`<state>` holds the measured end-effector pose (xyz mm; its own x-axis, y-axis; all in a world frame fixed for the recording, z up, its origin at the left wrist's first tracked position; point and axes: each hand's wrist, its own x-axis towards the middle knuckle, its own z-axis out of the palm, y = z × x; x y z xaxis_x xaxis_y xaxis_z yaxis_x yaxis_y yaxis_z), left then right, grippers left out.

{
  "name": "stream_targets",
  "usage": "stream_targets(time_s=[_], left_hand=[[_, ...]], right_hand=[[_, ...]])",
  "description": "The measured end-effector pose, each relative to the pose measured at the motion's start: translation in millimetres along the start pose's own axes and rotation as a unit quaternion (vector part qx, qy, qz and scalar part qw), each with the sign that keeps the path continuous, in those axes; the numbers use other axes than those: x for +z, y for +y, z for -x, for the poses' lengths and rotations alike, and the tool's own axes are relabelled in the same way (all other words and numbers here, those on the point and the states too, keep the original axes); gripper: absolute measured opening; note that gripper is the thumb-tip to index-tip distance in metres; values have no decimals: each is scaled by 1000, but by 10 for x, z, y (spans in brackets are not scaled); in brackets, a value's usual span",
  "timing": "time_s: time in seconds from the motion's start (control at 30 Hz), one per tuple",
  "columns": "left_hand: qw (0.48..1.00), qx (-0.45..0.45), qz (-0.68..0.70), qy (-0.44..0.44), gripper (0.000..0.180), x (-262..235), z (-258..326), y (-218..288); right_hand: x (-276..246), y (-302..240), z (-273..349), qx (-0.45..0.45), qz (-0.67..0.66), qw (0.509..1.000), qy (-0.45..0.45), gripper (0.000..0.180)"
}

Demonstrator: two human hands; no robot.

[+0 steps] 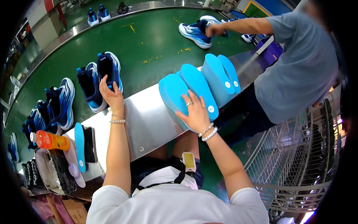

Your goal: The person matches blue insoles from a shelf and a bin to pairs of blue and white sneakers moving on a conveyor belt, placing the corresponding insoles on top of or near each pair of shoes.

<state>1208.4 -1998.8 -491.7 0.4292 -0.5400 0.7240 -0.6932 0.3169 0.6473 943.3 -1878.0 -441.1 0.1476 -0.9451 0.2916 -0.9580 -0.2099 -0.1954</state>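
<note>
My left hand (112,98) reaches to the near end of a dark blue sneaker (114,66) with a white and blue sole. Its fingers are apart and lie over the shoe; I cannot tell how firmly they touch. Close on its left stands a matching sneaker (88,84). My right hand (196,114) rests with spread fingers over stacks of bright blue insoles. It covers part of the left stack (172,89) and the edge of the stack beside it (199,84). Another pair of insole stacks (216,72) stands farther right.
A metal ledge (149,121) borders the green work surface (149,37). At left are more sneakers (61,104), an orange bottle (52,140) and a single blue insole (79,145). On the right, a person in a grey shirt (298,71) handles a sneaker (195,33) near a wire rack (291,168).
</note>
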Motion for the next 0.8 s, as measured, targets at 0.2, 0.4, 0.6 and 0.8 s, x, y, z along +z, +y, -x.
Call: stream_targets(time_s=[0.2,0.4,0.6,0.8], left_hand=[[986,157,-47,-33,28,5,118,475],[957,140,151,-206,25,348,-102,1127],[859,134,244,-429,27,1577,-453,1741],[851,211,76,-475,46,3349,-412,1708]], right_hand=[[74,-11,70,10,-12,1000,10,53],[30,20,73,12,-53,998,26,51],[-2,70,38,23,-73,997,9,50],[-57,74,47,27,-101,993,-45,48]])
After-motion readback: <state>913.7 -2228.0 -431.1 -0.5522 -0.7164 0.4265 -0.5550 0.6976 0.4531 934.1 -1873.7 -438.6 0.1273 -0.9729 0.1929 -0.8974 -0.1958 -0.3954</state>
